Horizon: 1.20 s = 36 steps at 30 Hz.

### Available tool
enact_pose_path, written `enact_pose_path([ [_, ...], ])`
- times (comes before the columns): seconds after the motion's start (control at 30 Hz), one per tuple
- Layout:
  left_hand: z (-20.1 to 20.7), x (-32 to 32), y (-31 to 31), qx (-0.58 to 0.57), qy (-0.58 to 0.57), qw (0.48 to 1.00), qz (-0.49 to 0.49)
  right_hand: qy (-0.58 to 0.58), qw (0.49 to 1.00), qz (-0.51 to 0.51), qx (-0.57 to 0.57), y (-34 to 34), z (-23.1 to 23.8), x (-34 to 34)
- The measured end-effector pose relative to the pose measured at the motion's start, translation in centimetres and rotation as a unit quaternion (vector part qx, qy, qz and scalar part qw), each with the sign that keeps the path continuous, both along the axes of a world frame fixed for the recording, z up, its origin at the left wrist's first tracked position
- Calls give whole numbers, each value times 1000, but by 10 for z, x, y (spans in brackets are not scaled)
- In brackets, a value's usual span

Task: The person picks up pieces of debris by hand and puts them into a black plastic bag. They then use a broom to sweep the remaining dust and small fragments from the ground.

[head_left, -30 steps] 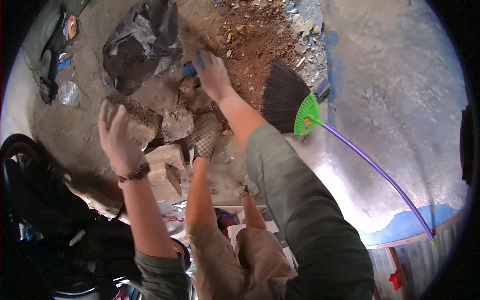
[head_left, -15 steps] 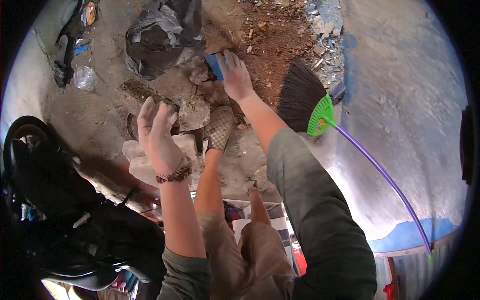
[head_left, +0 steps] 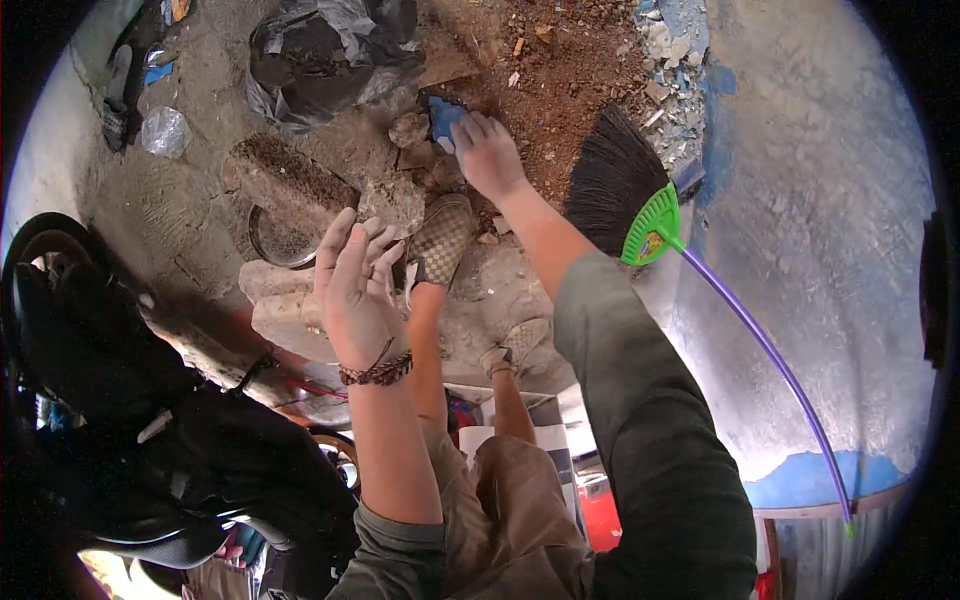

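Note:
My right hand (head_left: 490,158) is at the rubble pile, its fingers curled over the right edge of a flat blue-painted chunk of rubble (head_left: 446,116). The thumb side meets the chunk's lower edge. My left hand (head_left: 358,300) is raised over the stones with its fingers apart, holding nothing, a braided bracelet on its wrist. Beneath and around it lie a pale broken block (head_left: 285,300), a long rough brick-like block (head_left: 285,180) and a grey chunk (head_left: 393,205). A round rim (head_left: 262,245) shows partly under the long block.
A black plastic bag (head_left: 395,75) lies open at the far side. Reddish dirt (head_left: 555,75) spreads beside a broom (head_left: 655,225) leaning along the bluish wall (head_left: 800,180). A parked motorbike (head_left: 120,400) takes up the left. My checkered shoe (head_left: 440,240) stands against the rubble.
My right hand has drawn slightly back and curled its fingers at the blue chunk's edge, uncovering more of it. My left hand has moved rightward, still open. The whole view has shifted a little.

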<state>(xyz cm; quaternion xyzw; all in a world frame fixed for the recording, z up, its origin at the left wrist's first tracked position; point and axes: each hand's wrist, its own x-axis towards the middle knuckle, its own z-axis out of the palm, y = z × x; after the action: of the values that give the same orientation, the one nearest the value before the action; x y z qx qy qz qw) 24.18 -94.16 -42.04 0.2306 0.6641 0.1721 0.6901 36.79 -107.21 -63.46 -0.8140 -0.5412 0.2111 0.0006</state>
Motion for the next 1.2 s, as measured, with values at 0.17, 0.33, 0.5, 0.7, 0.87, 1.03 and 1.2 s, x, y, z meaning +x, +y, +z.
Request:
enact_pose_path([
  [0.17,2,-2,-3,-12,-5,1000,2,-3,997,60,37,-8,18,10],
  [0.33,9,8,-2,-12,-48,999,-21,45,996,-15,-71,-21,28,-19],
  [0.5,7,-12,-1,-4,-3,999,-54,112,955,-271,-42,-75,97,-28],
  [0.7,95,40,-35,-18,64,978,-195,-15,850,-521,-80,-327,233,-62],
  [0.87,152,32,-58,60,-40,940,-332,130,424,-862,243,-279,398,69],
  [1.03,202,51,-115,44,-204,843,-495,257,299,-847,355,-311,423,95],
  [1.2,341,93,-170,130,-208,676,-695,315,296,-845,316,-271,526,13],
])
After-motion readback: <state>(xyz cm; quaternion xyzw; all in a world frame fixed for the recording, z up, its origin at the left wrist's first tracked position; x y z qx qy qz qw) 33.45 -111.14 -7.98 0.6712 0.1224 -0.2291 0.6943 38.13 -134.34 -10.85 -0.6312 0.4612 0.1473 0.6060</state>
